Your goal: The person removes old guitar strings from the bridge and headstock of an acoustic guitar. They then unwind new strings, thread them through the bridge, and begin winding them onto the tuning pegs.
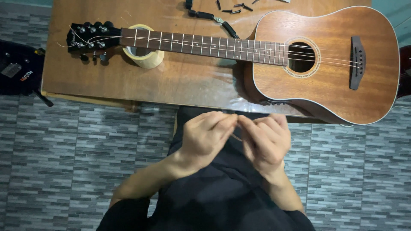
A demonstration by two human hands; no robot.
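Left hand (pixel 205 139) and right hand (pixel 266 143) meet fingertip to fingertip, each grip pinched narrow on something too thin to identify. Guitar (pixel 325 64) lies flat on worktop (pixel 180 85), neck resting on tape roll (pixel 143 55).

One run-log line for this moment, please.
left hand: pinching thin string | right hand: pinching same | acoustic guitar: flat on table, neck on tape roll

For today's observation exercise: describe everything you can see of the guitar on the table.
The guitar is a small acoustic of reddish-brown wood with a round soundhole, dark bridge and black headstock with metal tuners. It lies face up across the table, headstock to the picture's left, its neck resting on a tape roll. Only some strings look fitted. Neither hand touches it.
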